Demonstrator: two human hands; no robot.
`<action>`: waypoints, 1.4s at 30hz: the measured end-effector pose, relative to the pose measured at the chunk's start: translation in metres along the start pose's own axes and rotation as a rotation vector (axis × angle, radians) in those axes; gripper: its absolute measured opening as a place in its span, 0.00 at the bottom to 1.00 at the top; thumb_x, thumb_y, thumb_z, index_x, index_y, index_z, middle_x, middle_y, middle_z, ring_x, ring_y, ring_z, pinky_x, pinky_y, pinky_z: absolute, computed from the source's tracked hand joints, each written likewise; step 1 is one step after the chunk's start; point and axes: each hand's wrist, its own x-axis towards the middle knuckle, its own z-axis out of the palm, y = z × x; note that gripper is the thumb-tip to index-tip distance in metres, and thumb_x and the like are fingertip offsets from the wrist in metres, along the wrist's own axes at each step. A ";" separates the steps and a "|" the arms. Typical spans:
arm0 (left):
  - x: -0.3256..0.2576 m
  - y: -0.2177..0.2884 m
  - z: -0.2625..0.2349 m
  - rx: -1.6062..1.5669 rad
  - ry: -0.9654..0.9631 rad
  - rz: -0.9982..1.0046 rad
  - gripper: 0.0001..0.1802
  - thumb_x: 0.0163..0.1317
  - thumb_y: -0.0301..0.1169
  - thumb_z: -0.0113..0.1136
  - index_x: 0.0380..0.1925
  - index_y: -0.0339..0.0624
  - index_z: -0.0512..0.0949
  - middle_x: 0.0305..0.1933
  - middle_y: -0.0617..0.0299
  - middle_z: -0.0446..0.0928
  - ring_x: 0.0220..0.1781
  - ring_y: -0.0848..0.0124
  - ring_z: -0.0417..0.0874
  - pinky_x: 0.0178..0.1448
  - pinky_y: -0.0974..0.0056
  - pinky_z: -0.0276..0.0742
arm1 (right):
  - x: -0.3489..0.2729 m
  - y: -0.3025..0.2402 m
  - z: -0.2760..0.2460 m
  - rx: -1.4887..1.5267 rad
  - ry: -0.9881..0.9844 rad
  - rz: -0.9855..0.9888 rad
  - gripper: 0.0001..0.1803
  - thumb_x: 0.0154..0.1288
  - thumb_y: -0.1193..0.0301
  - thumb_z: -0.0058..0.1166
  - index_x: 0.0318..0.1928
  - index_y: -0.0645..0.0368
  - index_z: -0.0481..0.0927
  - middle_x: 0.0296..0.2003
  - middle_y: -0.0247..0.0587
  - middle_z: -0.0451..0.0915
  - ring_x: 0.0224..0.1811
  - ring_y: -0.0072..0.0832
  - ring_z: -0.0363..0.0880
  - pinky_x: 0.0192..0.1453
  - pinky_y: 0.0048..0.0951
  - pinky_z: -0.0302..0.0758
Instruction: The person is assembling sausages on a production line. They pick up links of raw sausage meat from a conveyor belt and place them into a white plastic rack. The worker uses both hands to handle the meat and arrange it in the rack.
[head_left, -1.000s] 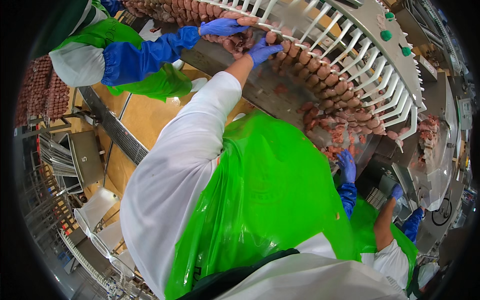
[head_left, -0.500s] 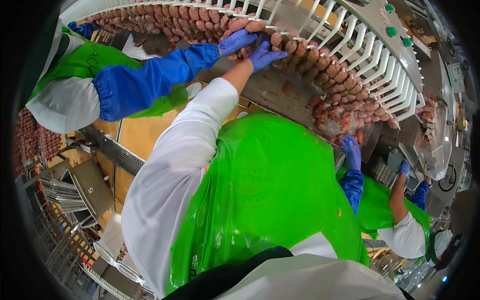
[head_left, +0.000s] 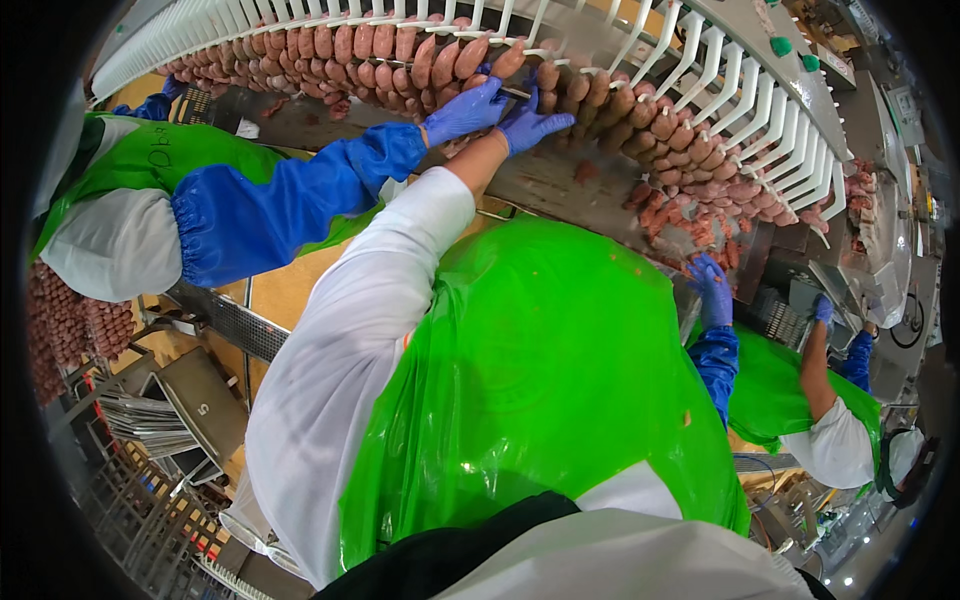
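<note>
My left hand [head_left: 533, 122], purple-gloved with a bare wrist and white sleeve, reaches up to linked sausages [head_left: 580, 90] hanging in rows from white hooks. Its thumb points right, apart from the fingers, and nothing shows in its grasp. Beside it on the left is a co-worker's gloved hand [head_left: 465, 110] with a blue sleeve, also against the sausages. My right hand [head_left: 712, 290], purple-gloved above a blue sleeve, is raised low at the right with fingers apart. It is nearest to loose sausage pieces [head_left: 680, 215] on the steel table [head_left: 530, 180]; I see nothing held in it.
White hooks [head_left: 755, 120] curve along the far side on a steel machine [head_left: 800, 100]. One co-worker's apron [head_left: 150, 150] shows at left, another's apron [head_left: 765, 385] at right. Behind at left stand a stack of metal trays [head_left: 150, 425] and more hanging sausages [head_left: 75, 320].
The view has tilted slightly, so the surroundings sit differently. The co-worker's hand has drawn a little left and down from the sausages. My left hand stays in nearly the same spot; my right remains raised.
</note>
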 end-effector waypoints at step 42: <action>-0.052 0.013 0.055 -0.071 0.223 -0.554 0.44 0.66 0.40 0.62 0.75 0.42 0.50 0.71 0.48 0.64 0.65 0.64 0.72 0.61 0.62 0.71 | 0.097 -0.008 -0.070 0.051 0.443 -0.566 0.21 0.68 0.67 0.58 0.58 0.61 0.76 0.51 0.40 0.79 0.53 0.30 0.78 0.56 0.31 0.74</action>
